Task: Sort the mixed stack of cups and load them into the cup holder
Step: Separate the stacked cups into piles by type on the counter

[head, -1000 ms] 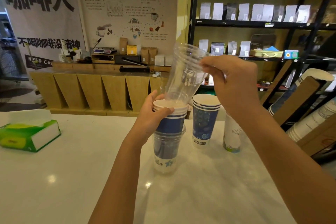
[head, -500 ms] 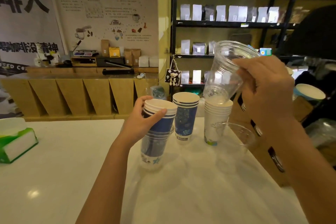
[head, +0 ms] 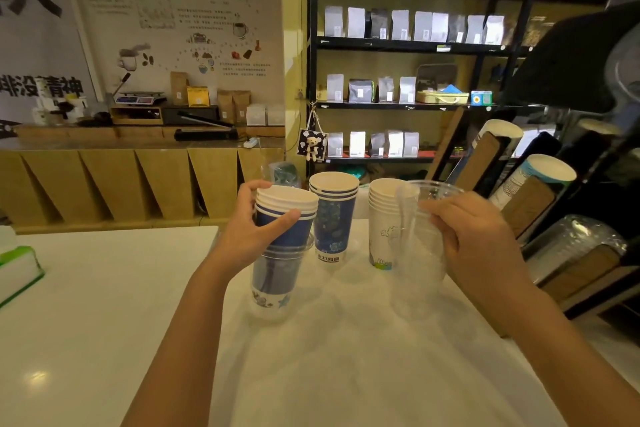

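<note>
My left hand (head: 258,230) grips the mixed stack (head: 282,243) near its top, where blue paper cups sit inside a clear plastic cup on the white table (head: 104,322). My right hand (head: 474,239) holds a clear plastic cup (head: 420,250) by its rim, upright, low over the table at the right. Behind stand a stack of dark blue patterned paper cups (head: 333,215) and a stack of white paper cups (head: 382,225). The cup holder (head: 526,204), with slanted brown channels holding cups, stands at the far right.
A green tissue box (head: 17,270) lies at the table's left edge. A black shelf (head: 415,45) with pouches and a wooden counter (head: 138,180) stand behind the table. The table edge runs just behind the cup stacks.
My right hand has carried the clear plastic cup from above the mixed stack rightwards and down beside the white cups. My left hand has stayed on the mixed stack.
</note>
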